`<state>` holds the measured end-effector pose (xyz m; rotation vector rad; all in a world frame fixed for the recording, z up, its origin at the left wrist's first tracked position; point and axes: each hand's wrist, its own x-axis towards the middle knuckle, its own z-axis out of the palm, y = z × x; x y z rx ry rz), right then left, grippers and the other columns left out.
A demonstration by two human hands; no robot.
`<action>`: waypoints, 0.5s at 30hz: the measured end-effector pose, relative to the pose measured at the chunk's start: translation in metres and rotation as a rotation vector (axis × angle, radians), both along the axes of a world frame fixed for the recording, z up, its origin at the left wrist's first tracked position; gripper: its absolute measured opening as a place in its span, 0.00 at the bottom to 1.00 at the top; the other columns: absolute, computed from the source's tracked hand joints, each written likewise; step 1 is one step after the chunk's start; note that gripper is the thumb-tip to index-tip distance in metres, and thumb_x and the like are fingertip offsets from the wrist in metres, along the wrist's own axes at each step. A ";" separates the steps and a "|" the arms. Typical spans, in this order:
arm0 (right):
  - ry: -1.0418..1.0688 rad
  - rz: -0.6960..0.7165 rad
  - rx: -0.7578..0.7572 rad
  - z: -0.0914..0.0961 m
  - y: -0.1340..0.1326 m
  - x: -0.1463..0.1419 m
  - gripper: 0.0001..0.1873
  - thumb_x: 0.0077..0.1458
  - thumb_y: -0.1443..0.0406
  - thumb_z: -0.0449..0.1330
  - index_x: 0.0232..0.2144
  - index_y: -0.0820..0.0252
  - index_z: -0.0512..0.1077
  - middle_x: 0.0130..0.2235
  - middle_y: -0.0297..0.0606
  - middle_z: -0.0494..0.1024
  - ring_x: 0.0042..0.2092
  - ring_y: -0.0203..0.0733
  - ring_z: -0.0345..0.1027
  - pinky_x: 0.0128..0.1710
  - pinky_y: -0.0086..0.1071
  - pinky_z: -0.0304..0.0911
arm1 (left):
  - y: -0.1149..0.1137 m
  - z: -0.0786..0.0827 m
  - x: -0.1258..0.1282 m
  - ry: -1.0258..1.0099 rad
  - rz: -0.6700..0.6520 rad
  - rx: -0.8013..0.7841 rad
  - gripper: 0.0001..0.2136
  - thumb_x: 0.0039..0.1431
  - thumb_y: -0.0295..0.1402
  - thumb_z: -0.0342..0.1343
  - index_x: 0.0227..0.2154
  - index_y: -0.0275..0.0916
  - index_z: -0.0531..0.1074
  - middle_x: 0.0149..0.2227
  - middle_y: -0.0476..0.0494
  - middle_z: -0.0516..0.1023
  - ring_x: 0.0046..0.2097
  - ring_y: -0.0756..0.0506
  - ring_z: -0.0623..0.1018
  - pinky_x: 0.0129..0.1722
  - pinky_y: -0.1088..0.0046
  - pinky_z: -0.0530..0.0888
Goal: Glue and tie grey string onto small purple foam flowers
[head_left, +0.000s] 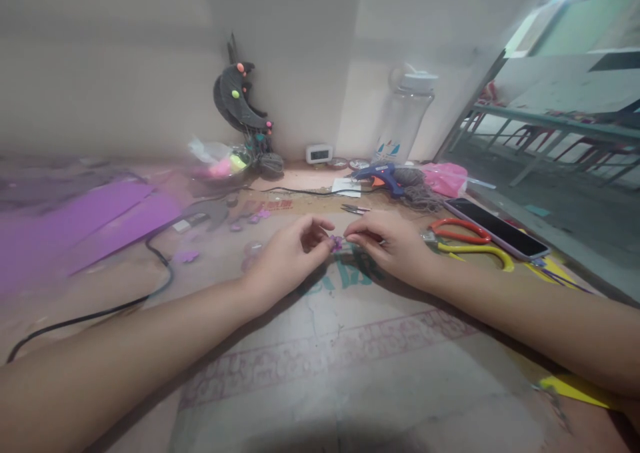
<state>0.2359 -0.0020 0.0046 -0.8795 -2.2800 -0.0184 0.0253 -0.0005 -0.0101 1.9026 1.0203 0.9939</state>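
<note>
Both of my hands meet over the middle of the worktable, pinching a small purple foam piece (337, 242) between their fingertips. My left hand (293, 253) comes in from the left with thumb and fingers curled onto the piece. My right hand (387, 243) reaches in from the right, fingertips pressed on the same piece. Just above the piece lies a small pair of tweezers or snips (354, 209).
Purple foam sheets (75, 229) lie at the left, with a black cable (150, 253) beside them. A blue glue gun (381, 176), grey yarn (420, 189), red and yellow scissors (470, 243) and a phone (497, 229) sit at the right. A water bottle (407, 116) stands at the wall.
</note>
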 end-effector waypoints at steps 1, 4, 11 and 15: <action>-0.004 0.005 0.002 0.000 0.000 0.000 0.09 0.63 0.65 0.54 0.33 0.59 0.73 0.28 0.37 0.76 0.30 0.38 0.66 0.33 0.33 0.59 | 0.000 0.000 0.000 0.007 -0.002 0.012 0.10 0.59 0.37 0.55 0.43 0.40 0.70 0.36 0.46 0.77 0.38 0.47 0.77 0.40 0.70 0.73; -0.015 0.010 0.015 0.000 0.001 0.000 0.09 0.63 0.66 0.54 0.32 0.59 0.73 0.29 0.38 0.77 0.30 0.38 0.67 0.33 0.32 0.59 | -0.001 0.001 0.000 0.023 -0.015 0.019 0.09 0.60 0.37 0.55 0.41 0.40 0.70 0.36 0.47 0.77 0.37 0.47 0.77 0.38 0.71 0.72; -0.027 -0.007 0.024 -0.001 0.001 0.000 0.09 0.63 0.66 0.54 0.33 0.60 0.73 0.30 0.38 0.78 0.32 0.38 0.68 0.33 0.32 0.60 | -0.004 0.010 0.000 0.084 -0.027 0.002 0.12 0.61 0.37 0.54 0.45 0.42 0.75 0.41 0.45 0.81 0.42 0.45 0.78 0.44 0.69 0.72; -0.031 -0.020 -0.020 -0.002 0.001 0.000 0.09 0.62 0.65 0.55 0.34 0.59 0.74 0.30 0.39 0.78 0.32 0.39 0.69 0.33 0.32 0.61 | -0.003 0.009 -0.001 0.061 -0.017 -0.011 0.09 0.60 0.37 0.55 0.38 0.42 0.78 0.40 0.45 0.82 0.41 0.45 0.79 0.43 0.69 0.72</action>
